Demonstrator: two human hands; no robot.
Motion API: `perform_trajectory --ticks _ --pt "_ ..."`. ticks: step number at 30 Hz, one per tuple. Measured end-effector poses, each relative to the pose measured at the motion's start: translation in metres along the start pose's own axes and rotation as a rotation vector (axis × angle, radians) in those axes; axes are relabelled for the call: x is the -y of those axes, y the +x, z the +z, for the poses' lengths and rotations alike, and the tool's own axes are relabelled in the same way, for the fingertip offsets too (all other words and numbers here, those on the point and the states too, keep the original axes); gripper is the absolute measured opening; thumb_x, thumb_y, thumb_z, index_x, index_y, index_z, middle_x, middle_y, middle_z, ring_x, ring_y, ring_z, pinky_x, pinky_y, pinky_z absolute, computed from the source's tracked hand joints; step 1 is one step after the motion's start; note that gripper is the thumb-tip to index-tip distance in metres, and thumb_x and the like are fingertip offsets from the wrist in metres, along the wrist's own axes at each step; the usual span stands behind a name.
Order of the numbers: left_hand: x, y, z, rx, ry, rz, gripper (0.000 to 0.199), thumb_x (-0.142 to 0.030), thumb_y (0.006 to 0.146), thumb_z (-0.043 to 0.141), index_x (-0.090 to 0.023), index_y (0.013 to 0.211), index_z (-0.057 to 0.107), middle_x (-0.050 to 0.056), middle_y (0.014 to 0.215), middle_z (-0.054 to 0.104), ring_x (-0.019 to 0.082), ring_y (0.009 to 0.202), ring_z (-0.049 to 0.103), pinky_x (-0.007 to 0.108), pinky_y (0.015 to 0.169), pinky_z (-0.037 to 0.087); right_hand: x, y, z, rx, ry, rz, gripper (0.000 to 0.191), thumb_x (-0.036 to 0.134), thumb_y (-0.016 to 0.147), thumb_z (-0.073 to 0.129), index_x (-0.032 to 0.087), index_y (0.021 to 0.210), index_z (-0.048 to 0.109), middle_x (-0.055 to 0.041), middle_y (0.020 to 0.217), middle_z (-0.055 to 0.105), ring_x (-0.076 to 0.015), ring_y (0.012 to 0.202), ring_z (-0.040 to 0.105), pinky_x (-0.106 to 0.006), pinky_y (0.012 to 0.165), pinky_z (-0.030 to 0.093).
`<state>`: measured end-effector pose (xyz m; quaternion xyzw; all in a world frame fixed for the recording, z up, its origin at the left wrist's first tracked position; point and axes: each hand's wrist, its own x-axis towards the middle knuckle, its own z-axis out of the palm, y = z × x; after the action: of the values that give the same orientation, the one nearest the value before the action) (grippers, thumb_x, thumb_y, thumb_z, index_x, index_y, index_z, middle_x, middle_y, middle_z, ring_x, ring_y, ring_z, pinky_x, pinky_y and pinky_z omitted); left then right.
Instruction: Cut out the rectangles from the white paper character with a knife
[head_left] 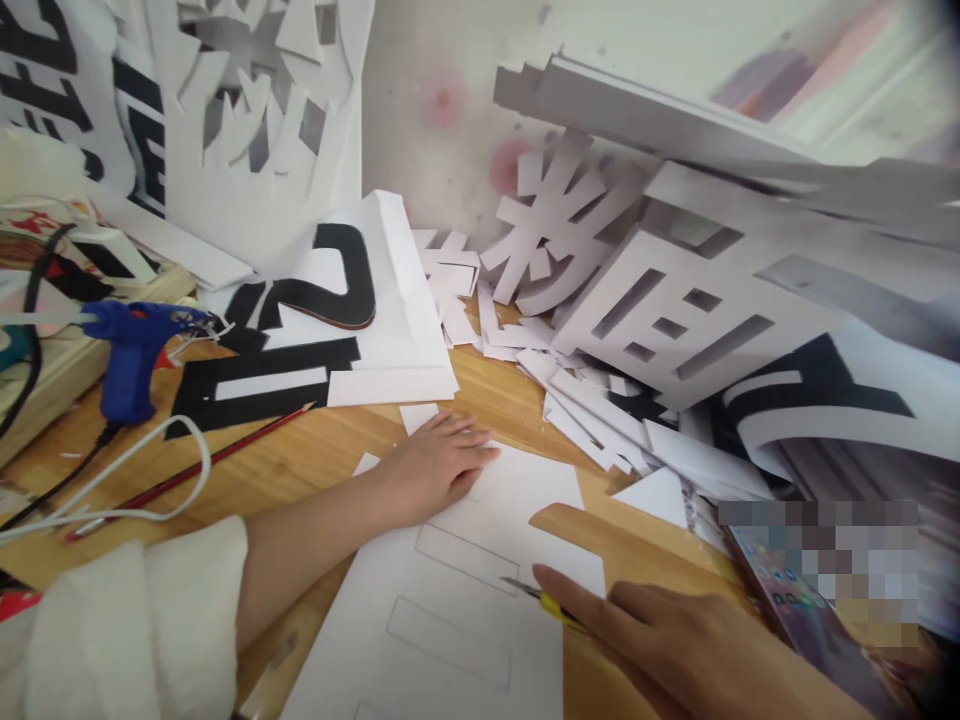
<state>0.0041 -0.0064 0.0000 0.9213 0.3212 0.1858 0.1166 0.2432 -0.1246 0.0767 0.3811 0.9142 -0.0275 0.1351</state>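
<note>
A white foam board or card sheet [465, 620] lies on the wooden table, with thin rectangles drawn on it in pencil. My left hand [435, 465] rests flat near the sheet's upper edge, fingers stretched out and together. In my right hand [667, 630] is a yellow craft knife [559, 608], gripped like a pen with the forefinger along it. Its blade tip sits at the right end of the upper drawn rectangle; whether it touches the sheet I cannot tell.
A blue glue gun [131, 350] and a red pencil [217, 460] lie at the left. Black cut-out pieces [341, 280] are behind. Cut-out white characters [697, 310] and scraps [585, 430] crowd the right, near a phone [802, 610]. A white cable [199, 465] loops at left.
</note>
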Motion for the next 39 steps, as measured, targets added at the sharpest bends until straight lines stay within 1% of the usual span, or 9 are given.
perform_trajectory --ticks 4,7,11,15,20,25,31,35,39 --pt "0.000 0.000 0.000 -0.006 -0.006 -0.004 0.030 -0.018 0.089 0.046 -0.018 0.115 0.061 0.005 0.127 0.056 0.025 0.123 0.044 0.045 0.104 0.031 0.022 0.024 0.001 -0.026 0.099 0.039 0.088 -0.002 0.062 0.041 0.028 0.141 0.019 0.0023 0.078 0.064 -0.0129 0.058 0.060 -0.025 0.050 0.037" --pt "0.000 0.000 0.000 -0.015 -0.005 -0.011 0.029 -0.017 0.088 0.048 -0.018 0.114 0.061 0.004 0.127 0.057 0.025 0.122 0.045 0.044 0.104 0.032 0.032 0.040 0.009 -0.041 0.134 0.085 0.093 0.003 0.059 0.044 0.031 0.143 0.014 0.0003 0.083 0.063 -0.0157 0.062 0.059 -0.026 0.052 0.037" --pt "0.000 0.000 0.001 -0.026 -0.010 -0.021 0.028 -0.018 0.088 0.049 -0.019 0.112 0.062 0.003 0.126 0.058 0.025 0.122 0.046 0.044 0.104 0.032 0.035 0.051 0.015 -0.002 0.196 0.053 0.094 0.009 0.060 0.048 0.035 0.142 0.009 -0.0009 0.086 0.062 -0.0191 0.065 0.060 -0.028 0.053 0.040" --pt "-0.001 -0.001 0.000 -0.023 -0.019 -0.022 0.028 -0.018 0.088 0.048 -0.019 0.112 0.062 0.003 0.126 0.057 0.024 0.122 0.046 0.043 0.104 0.032 0.033 0.054 0.014 0.013 0.175 0.054 0.095 0.008 0.063 0.047 0.038 0.142 0.004 -0.0014 0.086 0.062 -0.0213 0.066 0.061 -0.031 0.054 0.044" --pt "-0.001 -0.001 0.000 -0.021 -0.025 -0.022 0.028 -0.018 0.089 0.048 -0.019 0.113 0.061 0.003 0.127 0.057 0.024 0.122 0.046 0.042 0.104 0.032 0.033 0.053 0.015 0.023 0.193 0.067 0.095 0.007 0.062 0.046 0.038 0.142 0.007 -0.0010 0.087 0.063 -0.0204 0.066 0.062 -0.030 0.054 0.044" --pt "-0.004 -0.001 -0.003 -0.004 -0.027 -0.043 0.028 -0.017 0.088 0.048 -0.018 0.113 0.062 0.003 0.127 0.057 0.025 0.122 0.045 0.043 0.105 0.032 0.040 0.058 -0.001 -0.001 0.121 0.080 0.090 0.008 0.059 0.049 0.031 0.142 0.019 -0.0009 0.084 0.065 -0.0182 0.064 0.061 -0.028 0.053 0.041" --pt "-0.007 0.002 -0.007 0.024 -0.032 -0.063 0.029 -0.016 0.088 0.049 -0.018 0.114 0.062 0.004 0.127 0.057 0.024 0.123 0.044 0.043 0.106 0.030 0.048 0.069 -0.030 0.111 -0.054 -0.014 0.087 0.003 0.057 0.047 0.022 0.139 0.028 0.0015 0.069 0.063 -0.0149 0.050 0.057 -0.028 0.041 0.028" --pt "-0.005 0.002 -0.008 0.023 -0.036 -0.054 0.029 -0.016 0.087 0.049 -0.018 0.113 0.062 0.003 0.127 0.057 0.024 0.123 0.045 0.043 0.106 0.030 0.049 0.071 -0.034 0.131 -0.122 -0.021 0.085 0.004 0.058 0.049 0.020 0.139 0.028 0.0009 0.069 0.063 -0.0141 0.048 0.055 -0.028 0.039 0.023" --pt "-0.001 0.001 -0.007 0.040 -0.053 -0.031 0.030 -0.017 0.087 0.050 -0.018 0.114 0.061 0.003 0.129 0.055 0.025 0.123 0.044 0.044 0.105 0.031 0.043 0.067 -0.027 0.147 -0.142 -0.041 0.090 0.008 0.059 0.052 0.022 0.142 0.019 0.0008 0.071 0.062 -0.0157 0.049 0.054 -0.029 0.041 0.024"
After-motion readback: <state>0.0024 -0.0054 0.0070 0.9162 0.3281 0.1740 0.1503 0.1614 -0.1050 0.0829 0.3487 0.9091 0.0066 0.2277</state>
